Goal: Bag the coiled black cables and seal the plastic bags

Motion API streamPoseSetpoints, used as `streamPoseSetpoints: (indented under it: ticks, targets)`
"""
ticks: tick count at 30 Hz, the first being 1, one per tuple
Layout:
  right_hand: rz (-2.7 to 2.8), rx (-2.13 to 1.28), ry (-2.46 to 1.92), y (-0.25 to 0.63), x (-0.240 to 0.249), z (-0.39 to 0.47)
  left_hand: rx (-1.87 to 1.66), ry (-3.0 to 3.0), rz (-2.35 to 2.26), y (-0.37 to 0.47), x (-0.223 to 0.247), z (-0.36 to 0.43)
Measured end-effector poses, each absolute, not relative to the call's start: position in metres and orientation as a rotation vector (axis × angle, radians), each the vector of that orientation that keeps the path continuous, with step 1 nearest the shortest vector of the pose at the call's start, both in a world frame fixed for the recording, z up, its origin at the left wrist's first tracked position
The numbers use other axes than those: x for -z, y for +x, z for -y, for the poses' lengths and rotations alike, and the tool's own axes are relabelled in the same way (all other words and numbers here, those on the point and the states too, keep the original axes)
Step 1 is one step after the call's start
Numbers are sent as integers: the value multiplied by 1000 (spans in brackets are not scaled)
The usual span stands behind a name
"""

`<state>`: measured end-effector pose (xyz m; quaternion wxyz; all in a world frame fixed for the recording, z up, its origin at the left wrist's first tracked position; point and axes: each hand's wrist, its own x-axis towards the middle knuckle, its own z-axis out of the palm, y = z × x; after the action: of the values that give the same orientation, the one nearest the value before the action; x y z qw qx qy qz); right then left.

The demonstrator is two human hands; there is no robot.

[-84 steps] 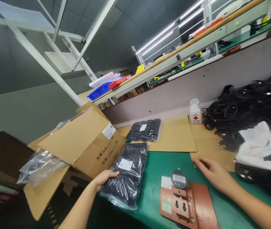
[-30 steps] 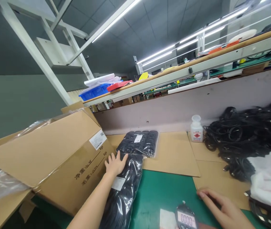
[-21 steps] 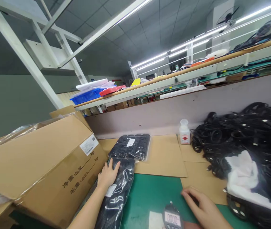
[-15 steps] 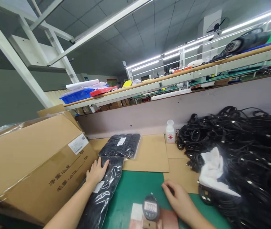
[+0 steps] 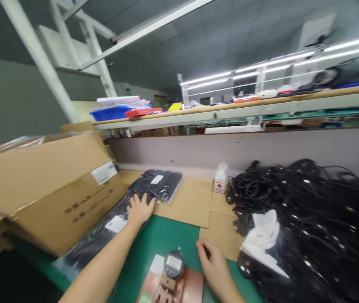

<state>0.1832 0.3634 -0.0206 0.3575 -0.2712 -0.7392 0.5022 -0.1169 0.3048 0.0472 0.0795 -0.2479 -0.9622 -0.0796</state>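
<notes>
My left hand [image 5: 140, 209] lies palm down with spread fingers on a long clear plastic bag of coiled black cables [image 5: 99, 229], which has a white label. Beyond its fingertips lies a second bag of black cables [image 5: 159, 183], also labelled; the two bags meet or overlap there. My right hand [image 5: 212, 263] rests on the green table with its fingers curled in, and nothing shows in them. Left of that hand stands a digital dial gauge [image 5: 173, 264] on a copper-coloured fixture plate [image 5: 193, 286].
A large cardboard box [image 5: 68, 202] stands at the left. Flat cardboard sheets [image 5: 192, 198] cover the table's back. A white bottle [image 5: 220, 179] stands by a big heap of black cables [image 5: 318, 235], with a white cloth [image 5: 264, 235] on it. A shelf [image 5: 204, 118] runs above.
The view has tilted and shifted. The long bag's near end has swung left toward the box, with my left hand still on it. My right hand keeps its curled shape beside the gauge.
</notes>
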Motion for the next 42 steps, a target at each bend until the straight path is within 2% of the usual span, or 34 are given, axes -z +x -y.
streamPoseSetpoints:
  ticks: [7, 12, 18, 27, 33, 42]
  targets:
    - [1979, -1435, -802, 195, 35, -374, 279, -792, 2933, -111, -46, -290]
    - [1930, -1516, -994, 201, 40, -383, 230, -760, 3005, -118, -62, -233]
    - [2011, -1348, -940, 198, 43, -382, 238, -654, 3009, -124, -51, -166]
    - [2057, -1073, -1021, 190, 29, -375, 398, -834, 2958, -136, -32, -158]
    - [1999, -1054, -1131, 186, 17, -360, 402, -1128, 2909, -142, -27, -145]
    - [1952, -1060, -1043, 176, -2, -343, 350, -1122, 2926, -145, -36, -145]
